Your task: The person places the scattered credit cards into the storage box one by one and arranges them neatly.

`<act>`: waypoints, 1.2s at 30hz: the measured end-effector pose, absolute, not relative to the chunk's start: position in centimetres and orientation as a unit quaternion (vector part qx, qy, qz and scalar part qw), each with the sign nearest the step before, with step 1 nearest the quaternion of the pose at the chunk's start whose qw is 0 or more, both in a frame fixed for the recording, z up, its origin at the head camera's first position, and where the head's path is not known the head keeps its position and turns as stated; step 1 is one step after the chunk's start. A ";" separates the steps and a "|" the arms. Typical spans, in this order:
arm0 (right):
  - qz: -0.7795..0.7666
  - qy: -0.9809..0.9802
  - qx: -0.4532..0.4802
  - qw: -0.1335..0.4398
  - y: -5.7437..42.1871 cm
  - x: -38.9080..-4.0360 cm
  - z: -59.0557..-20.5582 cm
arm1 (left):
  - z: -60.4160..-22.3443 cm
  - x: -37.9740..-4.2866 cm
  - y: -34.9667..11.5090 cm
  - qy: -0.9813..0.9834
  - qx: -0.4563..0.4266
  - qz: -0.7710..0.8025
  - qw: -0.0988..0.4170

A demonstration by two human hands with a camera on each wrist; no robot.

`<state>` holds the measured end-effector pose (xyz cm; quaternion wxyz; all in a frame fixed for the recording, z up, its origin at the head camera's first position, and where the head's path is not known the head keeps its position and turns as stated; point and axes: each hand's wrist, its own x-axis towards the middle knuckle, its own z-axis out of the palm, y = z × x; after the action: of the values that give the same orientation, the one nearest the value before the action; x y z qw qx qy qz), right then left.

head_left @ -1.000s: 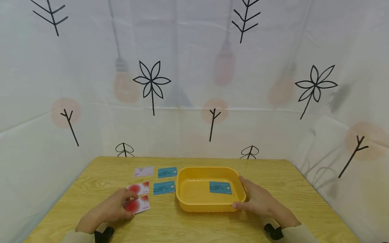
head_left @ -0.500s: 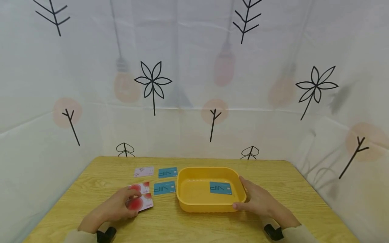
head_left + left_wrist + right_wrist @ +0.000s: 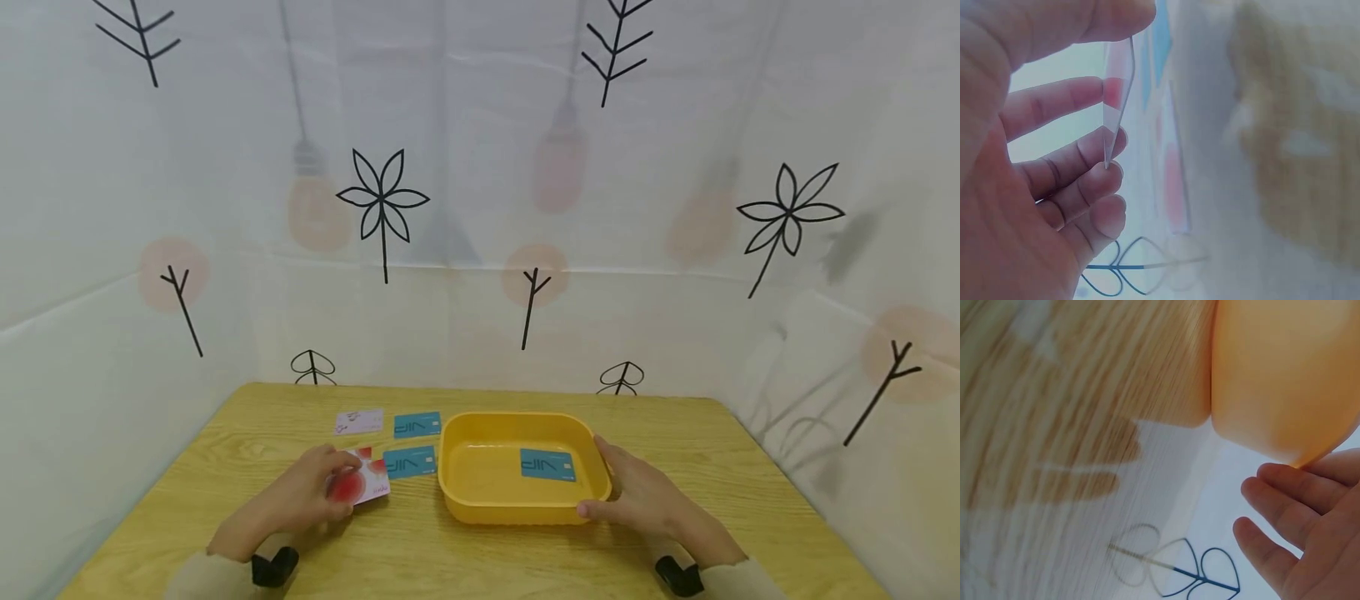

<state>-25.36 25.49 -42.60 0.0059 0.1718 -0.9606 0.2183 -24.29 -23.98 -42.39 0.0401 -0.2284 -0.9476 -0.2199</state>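
Note:
My left hand (image 3: 303,492) pinches a white card with a red circle (image 3: 371,483) between thumb and fingers. In the left wrist view this card (image 3: 1116,87) appears nearly edge-on, above the table. Partly hidden behind it is a similar red-and-white card (image 3: 364,453) on the table. On the right, my right hand (image 3: 641,496) holds the near right corner of a yellow plastic basin (image 3: 517,514), thumb at the front rim and fingers along the side. The right wrist view shows those fingertips (image 3: 1254,484) against the basin's wall. Inside the basin lies a blue VIP card (image 3: 547,465).
Two more blue VIP cards, one farther back (image 3: 417,425) and one nearer (image 3: 409,462), lie left of the basin. A pale pink card (image 3: 360,422) is at the back left. Behind the wooden table (image 3: 660,417) hangs a white patterned curtain (image 3: 465,333).
My left hand has lifted the front red-circle card and carried it a little right and away from me, so it covers more of the card behind. The right hand stays at the basin.

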 end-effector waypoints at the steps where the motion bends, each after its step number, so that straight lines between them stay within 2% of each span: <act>1: 0.218 -0.960 0.173 0.007 25.5 -25.4 -42.6 | -42.2 -24.4 -23.9 -0.948 -0.229 -0.219 0.043; 9: 0.216 -0.961 0.171 0.008 25.4 -25.4 -42.5 | -40.8 -25.4 -23.1 -0.938 -0.255 -0.218 0.084; 36: 0.216 -0.962 0.169 0.007 25.5 -25.6 -42.7 | -37.9 -28.3 -16.7 -0.920 -0.326 -0.203 0.075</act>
<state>-25.59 25.47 -42.69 0.0071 0.1687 -0.9617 0.2158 -28.31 -16.65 -37.92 0.0745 -0.3260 -0.9202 -0.2033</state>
